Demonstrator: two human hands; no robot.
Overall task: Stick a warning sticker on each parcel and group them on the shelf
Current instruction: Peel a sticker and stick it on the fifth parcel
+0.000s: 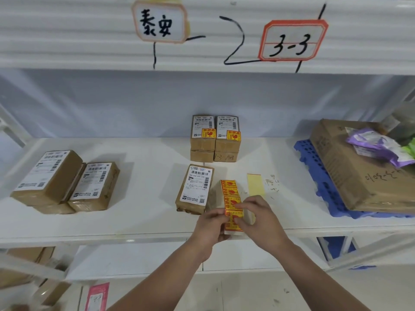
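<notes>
A strip of orange-and-yellow warning stickers [231, 191] lies over the front of the white shelf [143, 223]. My left hand [210, 227] pinches the strip's left edge near its lower end. My right hand [258, 217] has its fingertips on a sticker of the same strip. Just left of the strip stands a brown parcel [195, 189] with a white label and no sticker. Behind it, two stacks of parcels [215, 138] carry stickers on top. Far left, several more unstickered parcels [65, 181] lie together.
An empty yellow backing strip [255, 184] lies right of the stickers. A large cardboard box [357, 169] with purple bags on top rests on a blue plastic pallet [314, 167] at the right. Handwritten signs hang on the shelf above. More boxes sit on the lower shelf, bottom left.
</notes>
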